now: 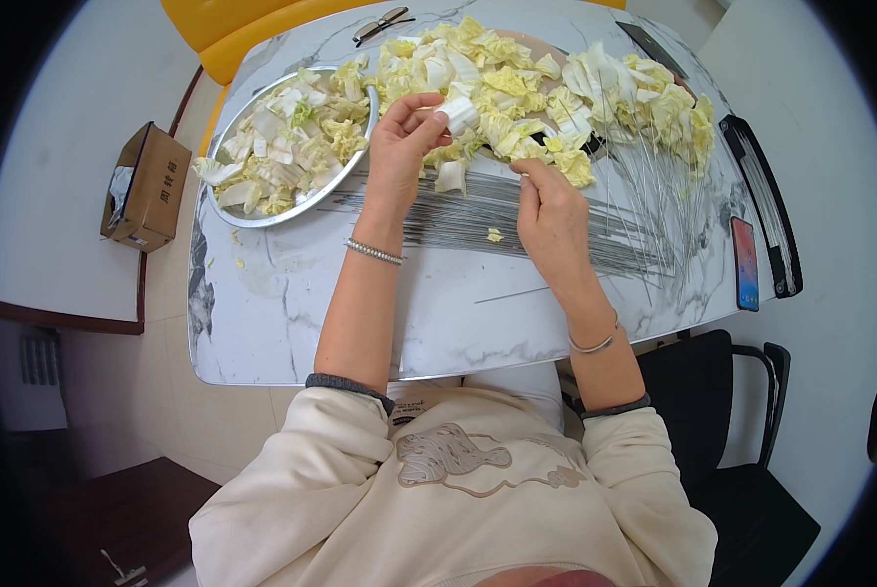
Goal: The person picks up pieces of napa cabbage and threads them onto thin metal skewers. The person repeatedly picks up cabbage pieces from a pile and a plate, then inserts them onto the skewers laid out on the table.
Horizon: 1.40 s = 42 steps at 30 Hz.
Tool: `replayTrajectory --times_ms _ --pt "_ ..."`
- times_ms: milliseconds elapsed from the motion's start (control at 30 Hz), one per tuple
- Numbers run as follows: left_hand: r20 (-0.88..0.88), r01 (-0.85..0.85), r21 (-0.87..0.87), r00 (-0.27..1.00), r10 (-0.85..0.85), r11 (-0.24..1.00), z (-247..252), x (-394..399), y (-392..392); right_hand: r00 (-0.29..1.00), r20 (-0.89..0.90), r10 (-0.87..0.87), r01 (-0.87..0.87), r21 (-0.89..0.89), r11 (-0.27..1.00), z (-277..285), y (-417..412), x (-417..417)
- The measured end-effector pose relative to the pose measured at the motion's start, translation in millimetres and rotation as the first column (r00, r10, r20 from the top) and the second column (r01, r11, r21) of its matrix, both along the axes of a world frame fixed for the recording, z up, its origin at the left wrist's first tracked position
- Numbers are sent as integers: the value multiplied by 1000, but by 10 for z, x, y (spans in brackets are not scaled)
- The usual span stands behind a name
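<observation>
Between the thumb and fingers of my left hand (402, 143) is a white piece of napa cabbage (459, 115), raised above the table. My right hand (554, 216) is curled, thumb near index finger, close to the front of a pile of torn cabbage leaves (512, 84). Whether it pinches a thin skewer cannot be made out. Below both hands lies a spread of thin metal skewers (453, 220), with a small yellow leaf scrap (494, 235) on top. Farther right, cabbage threaded on skewers (673, 110) rests in a heap, the bare metal ends pointing towards me.
A round metal basin (292, 220) of cabbage pieces stands at the left on the marble-patterned table (299, 315). Eyeglasses (382, 26) lie at the far edge. A smartphone (744, 264) and a long black case (761, 205) line the right edge. A black chair (692, 396) stands nearby.
</observation>
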<state>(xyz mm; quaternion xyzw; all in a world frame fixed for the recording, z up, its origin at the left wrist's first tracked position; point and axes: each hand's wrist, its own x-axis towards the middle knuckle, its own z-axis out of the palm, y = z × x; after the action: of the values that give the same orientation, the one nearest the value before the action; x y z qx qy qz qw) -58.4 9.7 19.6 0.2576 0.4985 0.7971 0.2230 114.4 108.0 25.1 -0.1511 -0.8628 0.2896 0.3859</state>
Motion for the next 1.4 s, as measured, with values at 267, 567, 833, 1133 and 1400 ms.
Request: replayTrajectory --times_ms 267,567,833,1133,1400 --pt "2 99 -106 995 -100 989 -9 152 92 1000 16 9 -9 -39 999 12 -28 -6" --pt "-55 18 -120 998 -25 993 0 112 81 992 124 6 15 -170 985 13 5 2" --pt "-606 -326 -660 763 -224 677 -51 -29 -125 998 36 -49 55 -187 981 -5 79 0" --pt "-347 -193 -560 938 -17 806 5 -131 -183 992 125 5 26 -244 969 70 46 21" --pt "176 -49 -98 982 65 994 130 -88 -147 986 73 150 -130 -229 965 8 -31 17"
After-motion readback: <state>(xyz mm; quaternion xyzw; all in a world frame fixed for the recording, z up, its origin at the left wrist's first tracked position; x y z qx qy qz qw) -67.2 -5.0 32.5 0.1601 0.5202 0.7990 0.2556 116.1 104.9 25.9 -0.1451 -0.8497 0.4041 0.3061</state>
